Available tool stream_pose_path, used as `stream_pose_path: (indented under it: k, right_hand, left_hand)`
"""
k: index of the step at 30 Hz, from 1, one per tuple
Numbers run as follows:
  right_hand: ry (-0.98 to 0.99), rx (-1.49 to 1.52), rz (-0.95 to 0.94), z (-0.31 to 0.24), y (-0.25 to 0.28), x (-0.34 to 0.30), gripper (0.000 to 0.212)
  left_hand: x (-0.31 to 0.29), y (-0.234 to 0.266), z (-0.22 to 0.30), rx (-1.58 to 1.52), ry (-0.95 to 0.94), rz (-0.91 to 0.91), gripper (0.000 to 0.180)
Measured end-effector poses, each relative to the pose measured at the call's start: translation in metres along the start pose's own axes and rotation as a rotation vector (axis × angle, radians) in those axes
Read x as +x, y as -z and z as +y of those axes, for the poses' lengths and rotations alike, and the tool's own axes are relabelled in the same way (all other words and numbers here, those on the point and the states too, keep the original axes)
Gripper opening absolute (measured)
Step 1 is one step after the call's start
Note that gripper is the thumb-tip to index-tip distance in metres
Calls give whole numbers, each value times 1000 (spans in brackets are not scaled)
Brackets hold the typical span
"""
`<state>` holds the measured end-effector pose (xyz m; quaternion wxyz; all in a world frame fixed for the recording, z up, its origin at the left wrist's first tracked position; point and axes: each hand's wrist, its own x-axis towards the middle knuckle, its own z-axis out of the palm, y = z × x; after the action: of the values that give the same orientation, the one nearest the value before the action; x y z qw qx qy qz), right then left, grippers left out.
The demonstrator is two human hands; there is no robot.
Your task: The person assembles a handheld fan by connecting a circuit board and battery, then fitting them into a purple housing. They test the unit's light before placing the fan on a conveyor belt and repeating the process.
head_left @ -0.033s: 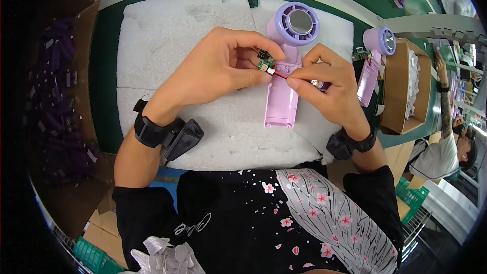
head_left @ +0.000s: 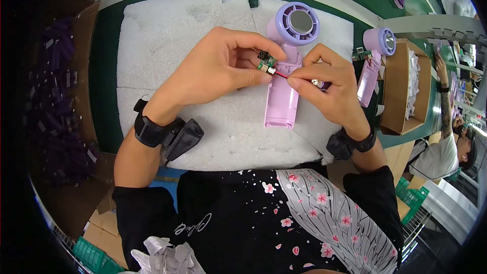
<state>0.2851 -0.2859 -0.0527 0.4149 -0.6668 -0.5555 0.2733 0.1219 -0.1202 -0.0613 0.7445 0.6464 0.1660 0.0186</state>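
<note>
Carton (head_left: 86,71): brown cardboard, left edge.
Foam (head_left: 167,35): white, grainy slab, centre.
Left hand (head_left: 218,66): mid-frame, fingers curled, pinching green board (head_left: 266,65).
Wires (head_left: 280,75): thin, red and black, centre.
Fan (head_left: 281,104): glossy plastic, round head, upper centre.
Right hand (head_left: 327,81): right of centre, fingertips closed on wires.
</note>
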Motion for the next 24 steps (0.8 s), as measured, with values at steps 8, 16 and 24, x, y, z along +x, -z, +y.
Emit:
stream_pose_path:
  k: [8,16,24]
  right_hand:
    - [-32,-9,-1,1,-1,2,8]
    - [-25,11,27,4,-2,-1,8]
    - [-24,9,35,5,-1,-1,6]
  left_hand:
    - [0,3,3,33,-28,-24,39]
    - [-2,-1,1,54,-79,48,34]
    - [-1,-2,-7,195,-268,74,33]
